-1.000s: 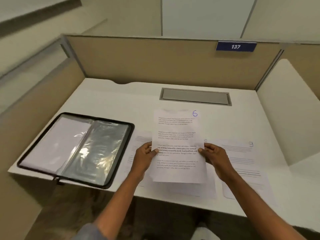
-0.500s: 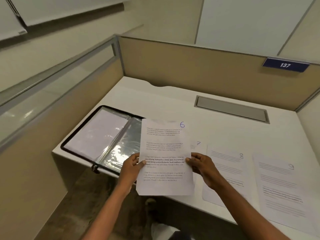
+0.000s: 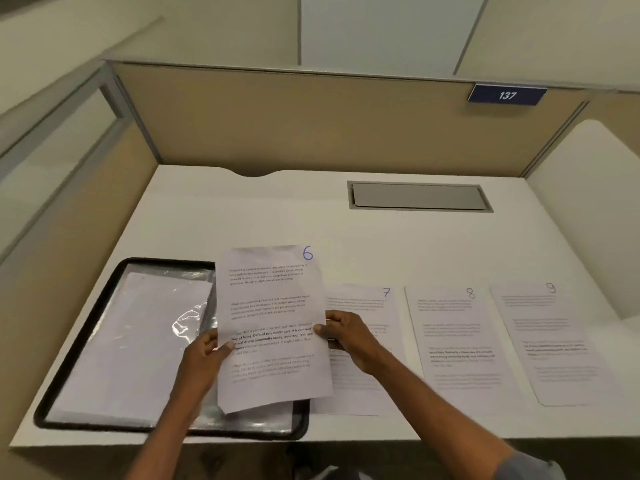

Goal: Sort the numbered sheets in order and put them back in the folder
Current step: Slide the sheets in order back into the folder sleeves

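Note:
A printed sheet marked 6 [image 3: 270, 306] is held upright-facing above the right half of the open black folder [image 3: 79, 344]. My left hand [image 3: 204, 358] pinches its left edge and my right hand [image 3: 346, 336] pinches its right edge. The folder lies open at the desk's front left, with white paper under a clear plastic sleeve on its left page. Sheets marked 7 [image 3: 377, 306], 8 [image 3: 460, 341] and 9 [image 3: 557, 344] lie flat in a row on the white desk [image 3: 277, 209] to the right. Sheet 7 is partly hidden by my right hand and sheet 6.
A grey cable flap [image 3: 419, 196] is set into the desk at the back. Beige partition walls [image 3: 294, 119] close in the desk at back and sides, with a blue plate reading 137 [image 3: 506, 94]. The desk's front edge runs just below the folder.
Sheet 6, held in both hands, has moved left from above the row of sheets to above the folder. Sheets 7, 8 and 9 are now fully in view.

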`<state>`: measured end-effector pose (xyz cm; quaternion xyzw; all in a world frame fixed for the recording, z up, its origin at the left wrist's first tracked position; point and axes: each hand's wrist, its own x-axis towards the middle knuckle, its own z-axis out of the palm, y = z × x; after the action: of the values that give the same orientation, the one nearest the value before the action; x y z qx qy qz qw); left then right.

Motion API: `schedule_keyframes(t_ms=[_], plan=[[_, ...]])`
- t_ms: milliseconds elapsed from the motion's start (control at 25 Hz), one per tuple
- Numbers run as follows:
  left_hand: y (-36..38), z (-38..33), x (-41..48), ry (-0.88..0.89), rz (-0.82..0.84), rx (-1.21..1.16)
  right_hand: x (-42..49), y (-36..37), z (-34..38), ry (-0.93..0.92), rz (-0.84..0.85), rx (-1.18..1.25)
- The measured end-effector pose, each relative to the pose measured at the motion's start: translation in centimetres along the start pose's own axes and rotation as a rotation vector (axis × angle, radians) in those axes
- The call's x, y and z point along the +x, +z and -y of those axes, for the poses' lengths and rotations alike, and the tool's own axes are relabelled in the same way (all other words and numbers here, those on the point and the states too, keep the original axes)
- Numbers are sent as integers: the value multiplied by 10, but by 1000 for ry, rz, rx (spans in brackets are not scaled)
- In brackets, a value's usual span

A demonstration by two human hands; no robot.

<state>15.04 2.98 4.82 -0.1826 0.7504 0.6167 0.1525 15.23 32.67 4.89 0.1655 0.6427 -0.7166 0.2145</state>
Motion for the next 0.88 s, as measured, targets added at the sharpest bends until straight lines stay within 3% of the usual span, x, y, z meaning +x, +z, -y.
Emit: schedule_keyframes(t_ms=[200, 440, 560, 720, 880], plan=[[-11, -8, 59, -6, 118, 23, 24, 17, 10, 9, -119, 12], [-24, -10, 122, 77, 297, 227, 24, 44, 4, 4, -321, 70], [-29, -18, 142, 237, 369, 396, 10, 60, 3, -8, -454, 128], [-34, -17, 173, 585, 475, 693, -9, 69, 2, -47, -617, 226], [-23, -2, 195, 775, 574, 1079, -18, 64, 0, -41, -717, 298]])
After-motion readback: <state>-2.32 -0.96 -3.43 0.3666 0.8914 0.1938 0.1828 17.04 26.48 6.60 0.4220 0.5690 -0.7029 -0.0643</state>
